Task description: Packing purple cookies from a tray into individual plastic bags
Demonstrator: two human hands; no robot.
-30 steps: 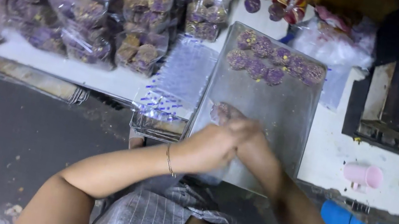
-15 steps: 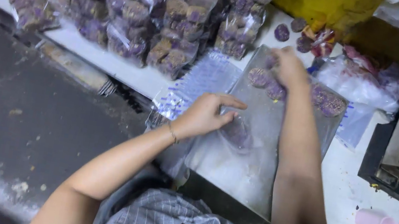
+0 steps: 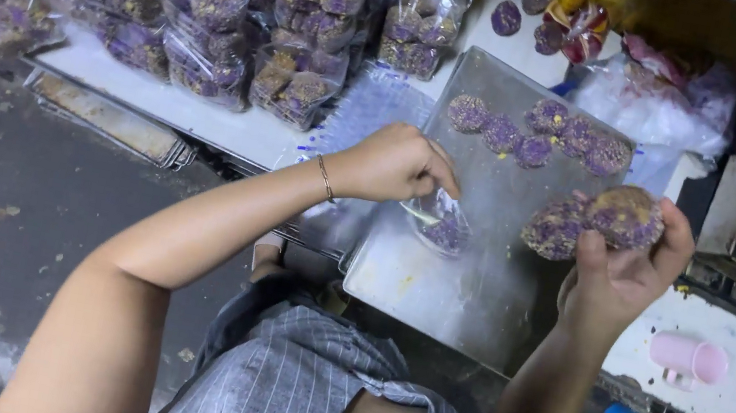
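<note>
We see the right hand (image 3: pixel 624 272) raised over the metal tray (image 3: pixel 475 286), its grip pinching two purple cookies (image 3: pixel 597 222) at the fingertips. The left hand (image 3: pixel 390 165) pinches a clear bag (image 3: pixel 440 224) resting on the tray.

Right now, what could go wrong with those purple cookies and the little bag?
The right hand pinches two purple cookies by the fingertips above the metal tray; one might slip and crumble. The left hand holds the small clear bag with only a narrow opening, so a cookie could miss it or break going in. The tray also seems to overhang the table edge, so a bump might tip it.
</note>
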